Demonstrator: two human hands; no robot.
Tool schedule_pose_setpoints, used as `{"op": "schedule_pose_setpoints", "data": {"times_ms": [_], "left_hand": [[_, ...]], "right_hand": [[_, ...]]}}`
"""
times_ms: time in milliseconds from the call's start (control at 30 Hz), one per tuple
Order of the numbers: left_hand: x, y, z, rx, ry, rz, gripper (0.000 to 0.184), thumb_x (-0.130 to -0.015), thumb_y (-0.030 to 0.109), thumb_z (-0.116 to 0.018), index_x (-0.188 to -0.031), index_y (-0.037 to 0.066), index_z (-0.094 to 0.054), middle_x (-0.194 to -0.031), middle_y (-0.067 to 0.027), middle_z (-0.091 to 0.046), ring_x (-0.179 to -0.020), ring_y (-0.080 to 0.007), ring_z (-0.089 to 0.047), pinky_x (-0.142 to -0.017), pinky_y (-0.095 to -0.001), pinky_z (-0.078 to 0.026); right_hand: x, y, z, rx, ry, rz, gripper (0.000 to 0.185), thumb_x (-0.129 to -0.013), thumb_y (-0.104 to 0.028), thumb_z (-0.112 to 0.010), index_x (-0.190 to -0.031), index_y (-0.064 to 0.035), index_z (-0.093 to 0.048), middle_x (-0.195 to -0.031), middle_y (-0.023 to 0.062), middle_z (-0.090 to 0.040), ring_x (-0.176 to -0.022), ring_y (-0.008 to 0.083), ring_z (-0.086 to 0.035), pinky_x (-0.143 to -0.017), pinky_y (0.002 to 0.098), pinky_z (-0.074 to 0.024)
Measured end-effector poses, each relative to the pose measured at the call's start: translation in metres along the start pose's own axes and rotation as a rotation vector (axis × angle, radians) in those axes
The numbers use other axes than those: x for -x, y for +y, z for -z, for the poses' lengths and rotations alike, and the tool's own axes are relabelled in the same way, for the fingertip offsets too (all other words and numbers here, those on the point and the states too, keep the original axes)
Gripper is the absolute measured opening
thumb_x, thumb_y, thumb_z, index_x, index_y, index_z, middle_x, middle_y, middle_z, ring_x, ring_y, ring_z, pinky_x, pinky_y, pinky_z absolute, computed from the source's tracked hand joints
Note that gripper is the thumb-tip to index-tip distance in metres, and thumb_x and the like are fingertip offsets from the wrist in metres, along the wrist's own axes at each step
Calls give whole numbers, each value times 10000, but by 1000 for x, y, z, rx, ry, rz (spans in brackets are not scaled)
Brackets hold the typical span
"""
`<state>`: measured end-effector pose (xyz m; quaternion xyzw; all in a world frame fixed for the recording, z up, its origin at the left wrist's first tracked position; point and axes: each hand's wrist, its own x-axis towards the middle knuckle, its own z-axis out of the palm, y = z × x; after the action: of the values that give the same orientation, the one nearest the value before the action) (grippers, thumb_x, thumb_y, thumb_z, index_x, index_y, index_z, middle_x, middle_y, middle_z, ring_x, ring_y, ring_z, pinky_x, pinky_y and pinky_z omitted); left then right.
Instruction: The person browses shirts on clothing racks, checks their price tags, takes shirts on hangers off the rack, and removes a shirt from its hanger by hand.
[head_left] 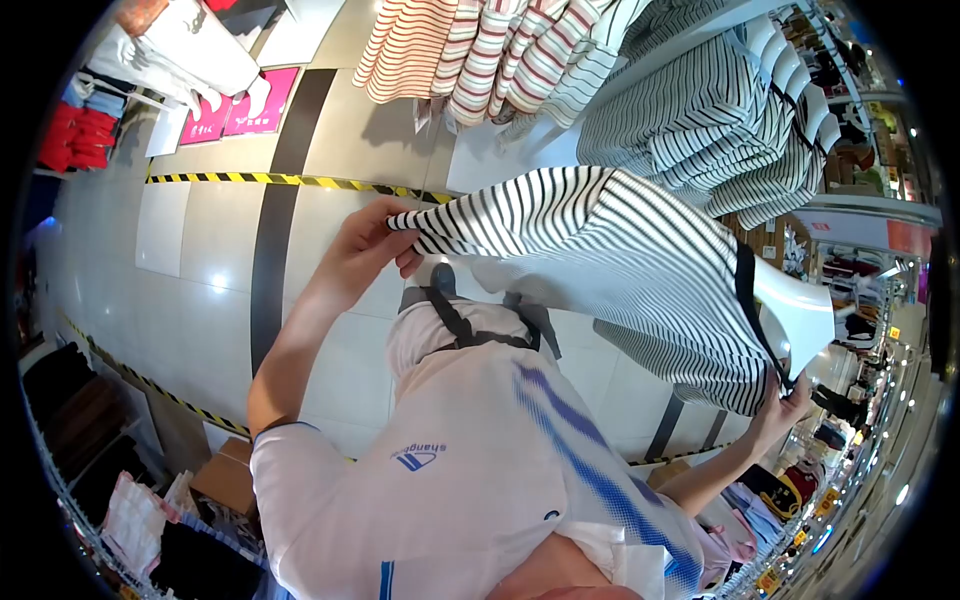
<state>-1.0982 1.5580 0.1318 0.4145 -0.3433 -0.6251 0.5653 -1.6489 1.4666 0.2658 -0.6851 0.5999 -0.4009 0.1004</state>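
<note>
My left hand [375,240], left of centre, pinches the sleeve end of the striped shirt [640,245], which stretches across the middle towards the right. My right hand [785,405], at lower right, grips its black neckline beside the white hanger [800,310]; more striped tops [690,120] hang at upper right.

Plain white short-sleeved tee [460,430] being worn, with chunky blue-purple halftone streaks [590,460] splashed down one side, a little angular blue logo [413,458] printed opposite, and black webbing straps [455,322] slung around the waist.
</note>
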Motion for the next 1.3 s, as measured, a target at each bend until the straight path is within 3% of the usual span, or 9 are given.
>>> {"op": "schedule_pose_setpoints", "data": {"times_ms": [500,600,633,700,767,967,1100,1167,1300], "left_hand": [[-39,-9,-1,240,54,-217,234,-993,239,-498,-938,19,-555,-854,10,-593,-716,-42,-548,-583,-191,-450],[-42,-30,19,-450,356,-420,108,-964,113,-508,-947,19,-557,-926,-8,-582,-745,-69,-534,-579,-209,-419],[-37,-24,19,-722,284,-507,69,-941,50,-518,-989,17,-556,-960,-16,-575,-782,-79,-536,-600,-205,-417],[-40,-41,33,251,144,-245,200,-891,-40,-522,-1086,5,-528,-983,-28,-556,-868,-94,-528,-688,-194,-425],[-37,-44,31,270,229,-109,293,-878,34,-589,-1152,-9,-495,-1045,-35,-534,-925,-86,-514,-735,-189,-424],[-45,38,4,-312,-225,-533,634,-789,357,-708,-1250,20,-431,-1170,-143,-510,-1137,-266,-465,-1010,-436,-321],[-40,60,-64,-620,-742,-325,527,-797,372,-716,-1097,-6,-506,-1067,-149,-550,-993,-259,-544,-836,-361,-438],[-41,44,-85,-928,-774,-96,423,-795,305,-735,-975,-10,-517,-904,-147,-552,-835,-273,-556,-686,-361,-430],[-20,49,-112,-684,-584,-288,329,-802,222,-731,-911,8,-506,-759,-126,-539,-675,-271,-527,-599,-370,-387]], "right_hand": [[-34,-36,-42,-183,-158,-113,194,-812,-1,-651,-1000,46,-651,-850,36,-658,-755,78,-547,-705,219,-422],[-37,-53,-51,-171,-207,-47,199,-778,6,-671,-968,53,-642,-829,31,-650,-745,82,-554,-673,222,-431],[-40,-57,-54,-133,-230,-6,203,-766,12,-674,-961,56,-638,-820,34,-649,-737,84,-555,-658,224,-433],[-47,-68,-64,-157,-284,31,213,-727,24,-680,-930,54,-625,-772,63,-647,-689,97,-559,-619,233,-430],[-60,-67,-72,-61,-328,188,194,-691,0,-684,-850,35,-579,-653,115,-576,-567,143,-523,-561,248,-414],[-98,-94,-89,-88,-656,440,202,-681,-100,-687,-829,3,-596,-623,109,-530,-523,214,-514,-526,267,-402],[-120,-95,-127,-127,-670,723,237,-691,-205,-664,-862,-41,-640,-693,95,-614,-591,257,-620,-534,314,-448],[-132,-97,-149,-178,-607,835,252,-675,-197,-657,-871,-39,-644,-731,95,-647,-637,282,-639,-555,344,-470],[-147,-113,-184,-319,-586,865,249,-702,-214,-651,-855,-19,-624,-796,100,-646,-752,274,-623,-740,358,-463]]}}
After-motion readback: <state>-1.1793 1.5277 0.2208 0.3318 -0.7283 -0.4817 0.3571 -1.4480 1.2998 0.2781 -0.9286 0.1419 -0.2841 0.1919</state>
